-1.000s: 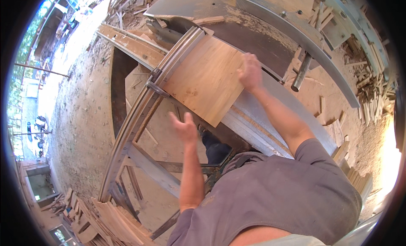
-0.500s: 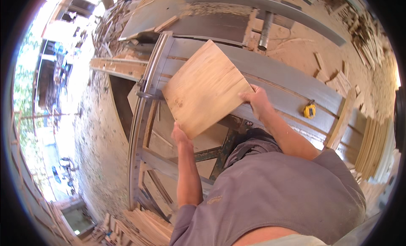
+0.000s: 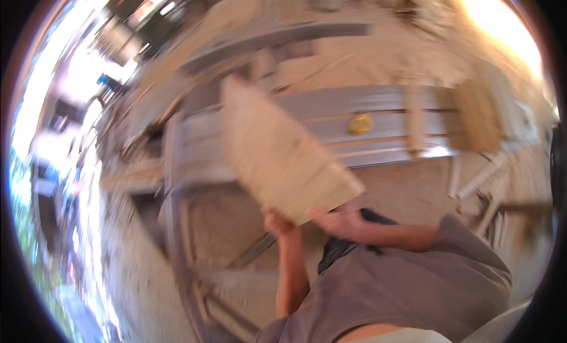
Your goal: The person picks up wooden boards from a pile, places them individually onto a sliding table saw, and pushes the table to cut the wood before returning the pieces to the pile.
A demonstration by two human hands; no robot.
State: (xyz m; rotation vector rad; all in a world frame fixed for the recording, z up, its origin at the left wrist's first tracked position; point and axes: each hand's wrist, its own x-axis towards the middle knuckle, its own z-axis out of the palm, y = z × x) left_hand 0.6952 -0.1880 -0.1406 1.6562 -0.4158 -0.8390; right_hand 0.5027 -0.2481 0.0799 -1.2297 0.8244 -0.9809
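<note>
My left hand (image 3: 277, 223) and right hand (image 3: 340, 222) both grip lower edge of one pale four-cornered wooden panel (image 3: 283, 154), raised, tilted before me. Probably stiff, fairly light, dry; opposite edges best hold. Beyond: one slotted grey metal table (image 3: 331, 100), one yellow tape measure (image 3: 360, 124) on it.

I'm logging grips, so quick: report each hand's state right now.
Left hand: closed on the flat wooden panel, near its lowest corner.
Right hand: holding the same panel beside it; finger detail blurred.
</note>
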